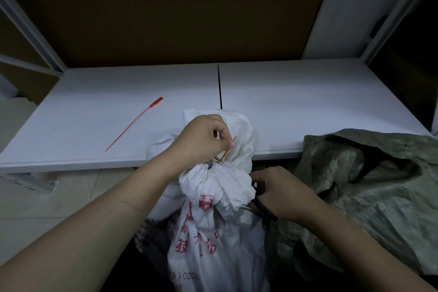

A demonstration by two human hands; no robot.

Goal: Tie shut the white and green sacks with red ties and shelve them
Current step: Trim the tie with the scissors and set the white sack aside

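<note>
Nearest, the white sack [220, 232] was bunched at the neck, its red tie [228, 148] pinched by the left hand [205, 141], judged mid-tightening. Whether anything was gripped by the right hand [278, 193] beside it could not be told. Right of that sack the green sack [379, 185] lay untied, a spare tie [135, 123] beyond-left; neither was shelved.

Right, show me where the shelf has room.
Bare: the right half of the shelf, between the centre seam and the green sack. The left half holds a spare red tie. Crowded: the front middle, with the white sack, left hand and right hand.

Both forearms are reaching forward.
Left hand [203, 140] is pinching a red tie [225, 153]; right hand [279, 193] is curling lower, grip hidden.
</note>
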